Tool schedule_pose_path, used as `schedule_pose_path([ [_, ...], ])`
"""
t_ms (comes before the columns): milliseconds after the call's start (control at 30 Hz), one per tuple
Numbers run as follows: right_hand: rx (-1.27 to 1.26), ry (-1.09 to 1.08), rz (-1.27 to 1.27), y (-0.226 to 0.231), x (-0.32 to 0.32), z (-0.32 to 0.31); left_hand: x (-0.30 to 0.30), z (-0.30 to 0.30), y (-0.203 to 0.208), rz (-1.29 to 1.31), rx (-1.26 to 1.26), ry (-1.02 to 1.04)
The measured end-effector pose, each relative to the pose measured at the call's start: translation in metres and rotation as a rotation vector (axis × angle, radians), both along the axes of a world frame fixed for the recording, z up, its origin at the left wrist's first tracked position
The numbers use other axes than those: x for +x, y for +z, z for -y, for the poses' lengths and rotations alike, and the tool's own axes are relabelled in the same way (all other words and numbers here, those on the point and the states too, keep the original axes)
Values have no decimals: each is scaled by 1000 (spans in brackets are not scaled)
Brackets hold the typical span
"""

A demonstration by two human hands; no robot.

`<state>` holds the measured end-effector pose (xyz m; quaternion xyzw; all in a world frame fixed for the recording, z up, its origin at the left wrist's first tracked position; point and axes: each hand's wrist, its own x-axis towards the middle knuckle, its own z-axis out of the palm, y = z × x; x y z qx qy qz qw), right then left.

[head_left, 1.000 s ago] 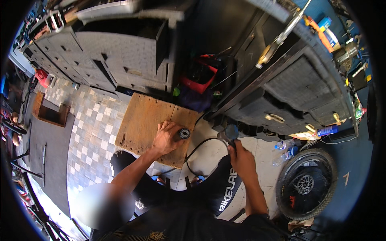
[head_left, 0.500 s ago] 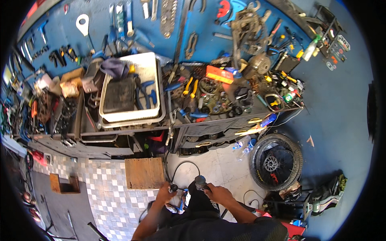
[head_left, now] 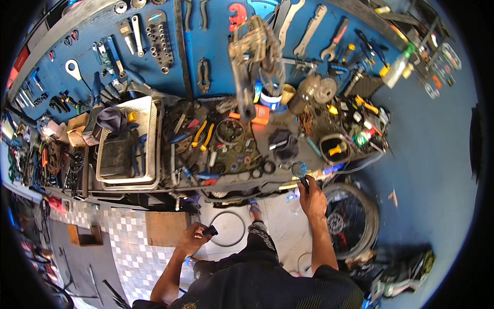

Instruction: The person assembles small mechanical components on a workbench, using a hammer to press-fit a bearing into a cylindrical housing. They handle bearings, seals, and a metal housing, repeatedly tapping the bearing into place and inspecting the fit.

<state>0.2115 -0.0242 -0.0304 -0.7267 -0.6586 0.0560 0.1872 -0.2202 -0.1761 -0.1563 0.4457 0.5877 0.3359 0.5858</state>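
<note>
My left hand (head_left: pixel 192 240) is closed around a small black part (head_left: pixel 210 230) that sticks out past the fingertips; its exact kind is too small to make out. My right hand (head_left: pixel 313 204) grips the black handle of a brush (head_left: pixel 299 170), held upright with its rounded blue-grey head at the top. In the picture the brush head overlaps the front edge of the workbench (head_left: pixel 280 177). Near it on the bench lie a dark cloth (head_left: pixel 284 144) and a black container (head_left: pixel 335 148) with a yellow object inside. The two hands are well apart.
Yellow-handled pliers (head_left: pixel 205 135) and a white tray (head_left: pixel 151 110) lie on the cluttered bench. A greasy metal bike part (head_left: pixel 247 62) hangs above it. A wheel (head_left: pixel 368 216) leans below right. A wooden box (head_left: pixel 167 228) and a black rubber ring (head_left: pixel 228 212) are on the floor.
My right hand has swung forward and right with the brush, from near my body to the bench edge. My left hand has shifted left with the black part. The view has moved closer to the bench.
</note>
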Motion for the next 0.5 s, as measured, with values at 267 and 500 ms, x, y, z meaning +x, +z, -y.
schedule_pose_path([
  [267,-32,122,-39,-36,57,-197,165,-96,84,645,28,393],
  [500,-148,111,23,-56,44,-269,174,-83,96,729,95,725],
])
